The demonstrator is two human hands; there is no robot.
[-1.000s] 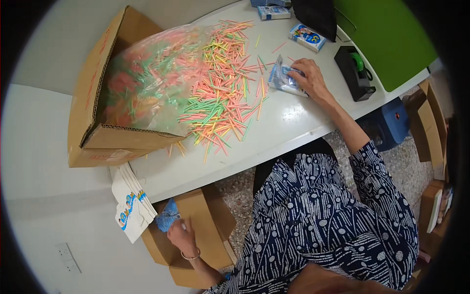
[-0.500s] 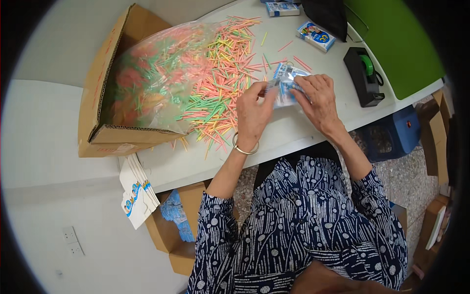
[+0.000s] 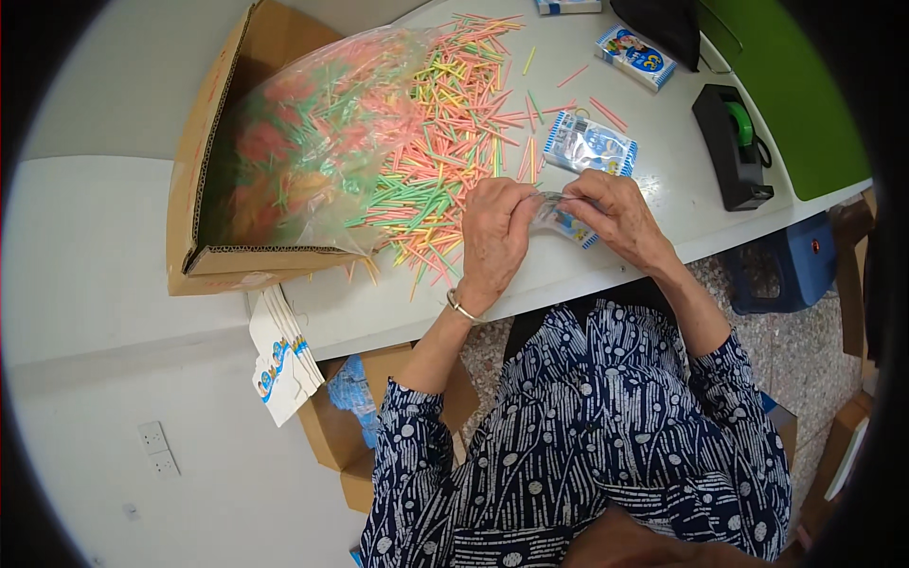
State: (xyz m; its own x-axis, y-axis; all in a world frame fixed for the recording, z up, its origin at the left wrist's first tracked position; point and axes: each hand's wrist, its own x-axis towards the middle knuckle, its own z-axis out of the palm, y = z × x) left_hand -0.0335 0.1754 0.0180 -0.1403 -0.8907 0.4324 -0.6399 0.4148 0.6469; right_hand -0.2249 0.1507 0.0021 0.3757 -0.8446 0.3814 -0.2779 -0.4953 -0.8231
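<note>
Between my hands is a small blue-and-clear plastic packet (image 3: pixel 574 226), its top edge pinched and its lower part hanging over the table. My left hand (image 3: pixel 494 230), with a bangle at the wrist, grips the packet's left side between thumb and fingers. On its right side my right hand (image 3: pixel 618 220) pinches the same edge. Just beyond them a similar blue-and-white packet (image 3: pixel 589 144) lies flat. Left of my left hand spreads a heap of short pink, green and yellow sticks (image 3: pixel 450 142). The packet's mouth is partly hidden by my fingers.
A cardboard box (image 3: pixel 204 161) with a clear bag of sticks (image 3: pixel 312 142) lies on its side at left. Farther right are a blue-and-white carton (image 3: pixel 636 59), a black tape dispenser (image 3: pixel 731 147) and a dark cloth (image 3: pixel 658 26). A blue stool (image 3: pixel 786 265) stands below the table.
Both hands have drawn toward me and now pinch one packet by its edge. Another packet, formerly under my fingers, now lies uncovered beyond them. The whole view has shifted slightly.
</note>
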